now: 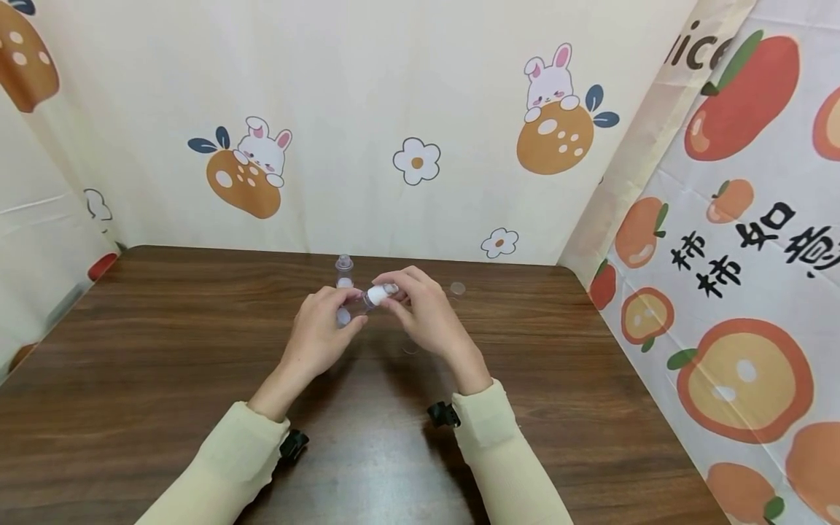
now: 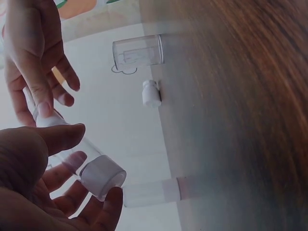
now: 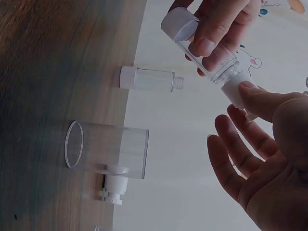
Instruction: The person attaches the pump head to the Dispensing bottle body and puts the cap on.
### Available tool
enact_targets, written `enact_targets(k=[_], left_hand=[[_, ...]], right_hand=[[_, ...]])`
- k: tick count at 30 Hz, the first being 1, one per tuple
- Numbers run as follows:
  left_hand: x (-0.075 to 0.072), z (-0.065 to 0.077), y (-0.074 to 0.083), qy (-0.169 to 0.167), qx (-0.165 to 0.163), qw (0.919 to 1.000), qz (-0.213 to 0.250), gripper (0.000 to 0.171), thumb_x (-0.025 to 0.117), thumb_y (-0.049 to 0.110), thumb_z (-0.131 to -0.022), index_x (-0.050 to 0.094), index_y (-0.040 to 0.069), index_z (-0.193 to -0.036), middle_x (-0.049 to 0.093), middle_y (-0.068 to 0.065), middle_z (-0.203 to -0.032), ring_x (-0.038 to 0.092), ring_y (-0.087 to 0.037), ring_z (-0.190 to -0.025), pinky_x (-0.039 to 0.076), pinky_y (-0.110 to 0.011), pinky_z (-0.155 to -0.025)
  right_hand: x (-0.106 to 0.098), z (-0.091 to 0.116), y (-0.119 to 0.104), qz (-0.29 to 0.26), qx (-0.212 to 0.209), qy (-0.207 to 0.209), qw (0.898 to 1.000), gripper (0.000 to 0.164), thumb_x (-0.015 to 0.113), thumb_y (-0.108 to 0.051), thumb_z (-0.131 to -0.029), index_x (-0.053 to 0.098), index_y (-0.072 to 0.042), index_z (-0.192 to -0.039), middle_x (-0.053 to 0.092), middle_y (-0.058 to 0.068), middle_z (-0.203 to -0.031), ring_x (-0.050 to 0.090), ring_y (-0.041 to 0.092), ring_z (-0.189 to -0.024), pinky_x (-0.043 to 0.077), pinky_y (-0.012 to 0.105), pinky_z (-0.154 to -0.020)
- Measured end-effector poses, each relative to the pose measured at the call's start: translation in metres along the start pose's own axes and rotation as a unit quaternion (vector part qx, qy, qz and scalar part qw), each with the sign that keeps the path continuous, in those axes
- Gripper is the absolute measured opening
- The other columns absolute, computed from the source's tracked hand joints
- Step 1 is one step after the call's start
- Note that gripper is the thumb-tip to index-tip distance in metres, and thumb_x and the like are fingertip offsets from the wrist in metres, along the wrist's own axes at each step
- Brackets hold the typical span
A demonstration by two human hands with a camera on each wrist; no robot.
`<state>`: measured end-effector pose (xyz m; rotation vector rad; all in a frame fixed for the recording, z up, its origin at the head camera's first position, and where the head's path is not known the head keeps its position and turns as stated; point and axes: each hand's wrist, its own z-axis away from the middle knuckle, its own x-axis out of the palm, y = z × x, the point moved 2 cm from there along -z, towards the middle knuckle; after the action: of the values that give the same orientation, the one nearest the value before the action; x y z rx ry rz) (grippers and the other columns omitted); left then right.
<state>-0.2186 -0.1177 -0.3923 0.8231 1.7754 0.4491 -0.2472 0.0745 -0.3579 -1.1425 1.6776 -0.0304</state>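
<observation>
A cream rabbit-print curtain (image 1: 354, 87) backs a dark wood-grain table (image 1: 197, 350). At the centre of the head view, the left hand (image 1: 321, 328) grips a tilted, smooth clear bottle (image 2: 94, 155) with a white base; the right hand (image 1: 425, 313) pinches a white pump head (image 3: 236, 87) at its neck, outer fingers loosely spread. This joint probably wants the bottle held firm, the collar in line with the threads, and light pressure. In the right wrist view, another threaded bottle (image 3: 154, 80) stands upper left, above a transparent cylindrical cap (image 3: 115, 149) and a white pump (image 3: 116, 185).
</observation>
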Motion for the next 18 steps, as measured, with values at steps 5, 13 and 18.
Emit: enact_targets(k=[5, 13, 18], left_hand=[[0.0, 0.003, 0.002, -0.002, -0.003, 1.0, -0.005, 0.038, 0.083, 0.015, -0.093, 0.072, 0.004, -0.127, 0.071, -0.016, -0.121, 0.061, -0.037, -0.108, 0.047, -0.051, -0.089], [-0.001, 0.012, 0.002, -0.003, -0.005, 0.9999, -0.011, 0.038, 0.084, 0.014, -0.092, 0.072, 0.005, -0.127, 0.071, -0.017, -0.119, 0.062, -0.038, -0.108, 0.047, -0.053, -0.091], [-0.002, 0.016, 0.003, -0.002, -0.004, 0.9999, -0.015, 0.039, 0.083, 0.014, -0.092, 0.072, 0.005, -0.128, 0.071, -0.016, -0.12, 0.061, -0.037, -0.109, 0.047, -0.054, -0.093]], right_hand=[[-0.002, 0.002, -0.001, -0.003, -0.003, -0.008, 1.0, 0.029, 0.077, -0.006, -0.097, 0.072, -0.011, -0.125, 0.065, 0.005, -0.114, 0.069, 0.015, -0.094, 0.06, 0.031, -0.086], [0.0, 0.005, -0.003, -0.006, -0.006, -0.028, 1.0, 0.029, 0.077, -0.01, -0.098, 0.071, -0.012, -0.126, 0.064, 0.004, -0.111, 0.066, 0.015, -0.091, 0.06, 0.037, -0.085], [0.0, 0.007, -0.006, 0.001, -0.011, -0.029, 1.0, 0.027, 0.077, -0.012, -0.098, 0.071, -0.011, -0.124, 0.065, 0.004, -0.11, 0.065, 0.015, -0.091, 0.06, 0.036, -0.084]])
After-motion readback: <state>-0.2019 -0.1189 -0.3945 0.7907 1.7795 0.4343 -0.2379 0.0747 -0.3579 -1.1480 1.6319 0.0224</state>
